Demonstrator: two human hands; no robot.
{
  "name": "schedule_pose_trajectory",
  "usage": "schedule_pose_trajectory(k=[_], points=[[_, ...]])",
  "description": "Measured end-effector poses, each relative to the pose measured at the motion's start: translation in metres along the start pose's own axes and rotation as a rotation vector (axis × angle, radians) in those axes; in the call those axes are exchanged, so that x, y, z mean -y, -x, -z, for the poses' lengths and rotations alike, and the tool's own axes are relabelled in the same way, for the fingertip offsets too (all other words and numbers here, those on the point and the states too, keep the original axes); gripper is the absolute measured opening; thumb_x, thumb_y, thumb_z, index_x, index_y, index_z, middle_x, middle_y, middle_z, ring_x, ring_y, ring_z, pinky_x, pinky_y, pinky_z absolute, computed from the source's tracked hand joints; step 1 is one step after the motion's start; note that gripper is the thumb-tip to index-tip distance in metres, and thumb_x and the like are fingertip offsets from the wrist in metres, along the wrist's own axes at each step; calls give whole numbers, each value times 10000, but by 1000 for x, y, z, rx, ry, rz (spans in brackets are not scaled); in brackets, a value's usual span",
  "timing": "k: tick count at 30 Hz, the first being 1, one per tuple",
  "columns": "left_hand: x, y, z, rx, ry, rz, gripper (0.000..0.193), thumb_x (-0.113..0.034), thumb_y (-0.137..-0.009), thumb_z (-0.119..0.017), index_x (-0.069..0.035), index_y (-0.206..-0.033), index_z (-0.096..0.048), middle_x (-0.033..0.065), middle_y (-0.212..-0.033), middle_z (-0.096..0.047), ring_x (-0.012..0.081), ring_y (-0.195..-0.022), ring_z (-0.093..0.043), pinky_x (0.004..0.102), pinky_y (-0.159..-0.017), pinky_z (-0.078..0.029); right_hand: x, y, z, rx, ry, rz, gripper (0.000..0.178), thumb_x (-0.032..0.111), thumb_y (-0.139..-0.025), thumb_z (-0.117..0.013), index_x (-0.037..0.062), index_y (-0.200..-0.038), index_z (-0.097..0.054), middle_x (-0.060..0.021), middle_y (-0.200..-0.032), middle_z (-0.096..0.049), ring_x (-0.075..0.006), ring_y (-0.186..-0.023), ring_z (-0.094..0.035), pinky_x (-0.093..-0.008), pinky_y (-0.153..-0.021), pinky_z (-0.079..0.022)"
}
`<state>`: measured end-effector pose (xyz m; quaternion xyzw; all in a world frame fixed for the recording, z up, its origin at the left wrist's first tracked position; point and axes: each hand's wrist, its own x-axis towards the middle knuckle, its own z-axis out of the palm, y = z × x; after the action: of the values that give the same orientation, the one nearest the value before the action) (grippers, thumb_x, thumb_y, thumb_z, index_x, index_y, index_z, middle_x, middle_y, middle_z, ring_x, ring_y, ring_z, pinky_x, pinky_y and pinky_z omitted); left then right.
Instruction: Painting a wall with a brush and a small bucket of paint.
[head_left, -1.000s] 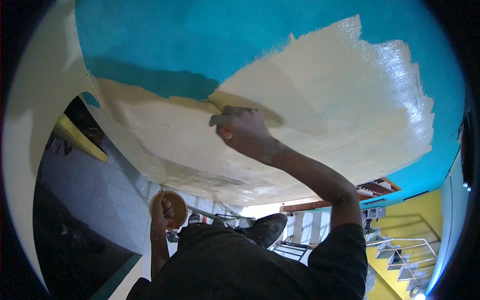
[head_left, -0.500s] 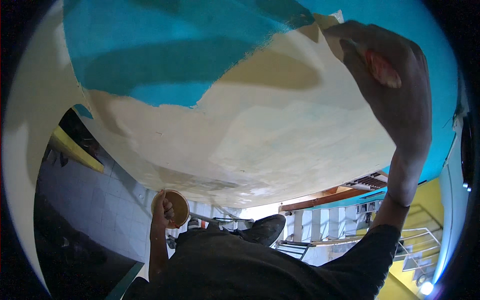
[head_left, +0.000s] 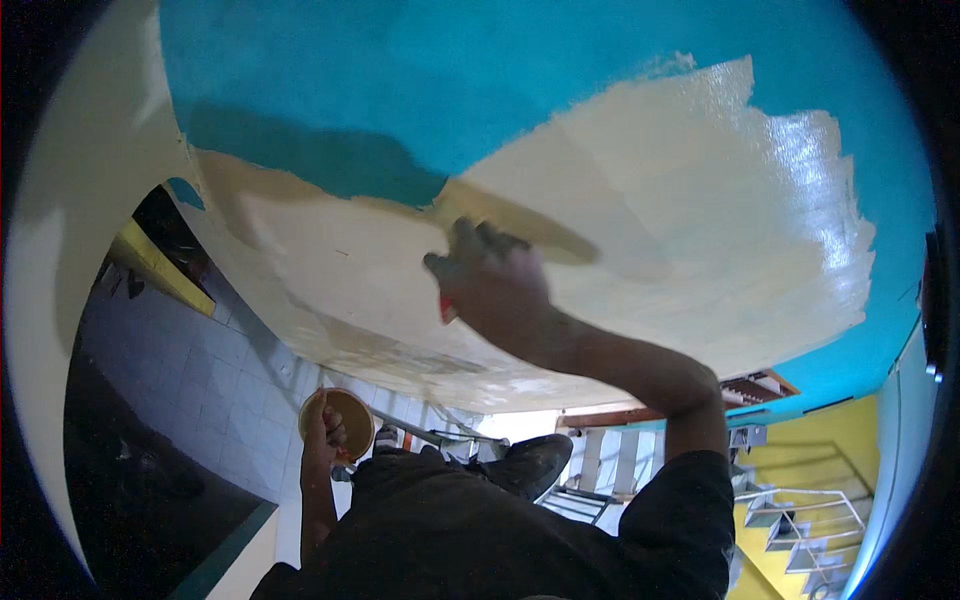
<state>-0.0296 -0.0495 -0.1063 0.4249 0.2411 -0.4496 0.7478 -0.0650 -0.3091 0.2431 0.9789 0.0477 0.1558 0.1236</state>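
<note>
Coming back from up high, the right hand (head_left: 490, 280) grips a red-ended tool (head_left: 447, 309) near the wall (head_left: 600, 200); its tip is blurry. A new cream smear (head_left: 672, 66) leaves less blue. The left hand (head_left: 325, 428) holds the brown bucket (head_left: 357, 420) down low.

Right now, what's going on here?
A person faces a wall, part turquoise, part cream. The right hand, slightly blurred, grips a red-handled tool near the ragged line between the two colours; the hand mostly hides the tool. The left hand holds a brown bucket by its rim, low by the body. Turquoise shows above the cream and to its right, where the cream shines near its edge.
</note>
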Motion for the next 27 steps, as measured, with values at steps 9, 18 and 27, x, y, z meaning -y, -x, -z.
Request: schedule_pose_trajectory(k=[9, 18, 27], points=[[-4, 14, 43, 54, 126, -81, 422, -480, -859, -552, -206, -614, -344, -48, -437, -258, 94, -310, -164, 251, -322, -129, 20, -10, -15, 55, -120, 50, 111, 190, -690, -669, 141, -778, -621, -76, -831, -518, -226, -762, -596, -367, -586, -485], [-8, -20, 30, 148, 53, -105, 384, -451, -878, -536, -215, -636, -355, -50, -435, -251, 94, -316, -187, 265, -302, -154, -50, 14, 30, -39, -77, -75, 118, 112, -741, -599, 152, -846, -634, -42, -787, -583, -233, -676, -611, -369, -561, -483], [-16, -50, 6, 67, -59, -69, 502, -520, -851, -559, -215, -558, -290, -53, -412, -205, 88, -310, -144, 263, -304, -132, -105, 36, 215, -415, 220, -115, 155, 78, -737, -638, 106, -890, -640, -105, -744, -591, -293, -687, -603, -381, -608, -482]])
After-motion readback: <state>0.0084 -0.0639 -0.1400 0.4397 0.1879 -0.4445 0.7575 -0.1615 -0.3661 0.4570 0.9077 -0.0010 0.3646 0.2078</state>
